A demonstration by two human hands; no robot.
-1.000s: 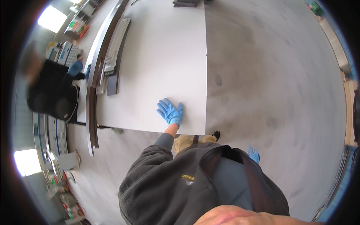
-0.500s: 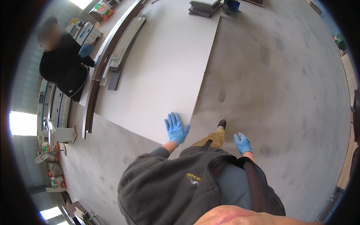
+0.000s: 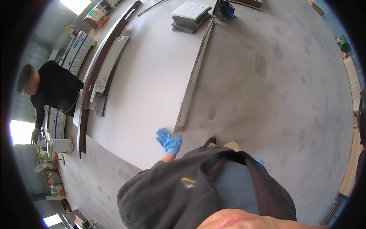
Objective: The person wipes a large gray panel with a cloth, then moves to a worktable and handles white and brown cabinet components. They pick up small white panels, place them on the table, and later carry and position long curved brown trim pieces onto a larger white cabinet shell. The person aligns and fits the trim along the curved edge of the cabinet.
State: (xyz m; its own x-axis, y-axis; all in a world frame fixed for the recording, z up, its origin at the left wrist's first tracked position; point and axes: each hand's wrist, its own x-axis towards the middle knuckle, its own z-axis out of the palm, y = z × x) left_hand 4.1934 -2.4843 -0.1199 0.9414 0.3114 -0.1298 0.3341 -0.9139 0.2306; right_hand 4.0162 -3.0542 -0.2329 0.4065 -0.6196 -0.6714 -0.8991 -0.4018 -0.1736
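Observation:
My left hand [image 3: 168, 141], in a blue glove, lies over the near right corner of a large white tabletop [image 3: 133, 91]. Its fingers are spread and nothing is in them. I cannot tell whether the palm presses on the surface. Of my right hand [image 3: 259, 159], also blue-gloved, only a small bit shows past my dark jacket; its fingers are hidden. Long white and dark strips [image 3: 108, 70] lie along the tabletop's left side, beside a long brown profile [image 3: 89, 72]. At the far right corner stands a stack of white and grey panels [image 3: 190, 14].
Another person [image 3: 55, 87] in black stands beyond the tabletop's left side, near white and blue machines [image 3: 78, 51]. A dark blue bucket-like container [image 3: 224, 10] is beside the panel stack. Grey concrete floor [image 3: 259, 87] spreads to the right, with boards [image 3: 352, 156] along the right wall.
I have moved forward along the tabletop, and more of the panel stack shows. My right hand has slipped mostly behind my jacket. The other person has turned and reaches toward the machines.

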